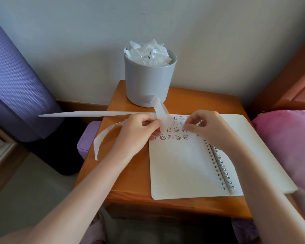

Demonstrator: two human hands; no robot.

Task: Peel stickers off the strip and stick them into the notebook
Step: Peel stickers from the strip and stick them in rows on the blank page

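Hands number two, both low over the top of the open page. Left hand (139, 132) pinches the one white strip (99, 113) between thumb and curled fingers. From that grip one tail runs far out toward 9 o'clock, a second droops past the tabletop edge toward 8 o'clock, and a short fold rises toward 12 o'clock. Right hand (207, 128), at 3 o'clock of the left, has thumb and forefinger closed together on a sticker (184, 129) in the third row. Stickers (177, 137) sit in four rows between the hands, about a dozen showing and some hidden by fingers; their cartoon prints are too small to read. One spiral notebook (180, 169) lies on the wooden tabletop (130, 182). One grey bin (148, 81) of crumpled paper stands at 12 o'clock, and one purple box (85, 134) at 9 o'clock.
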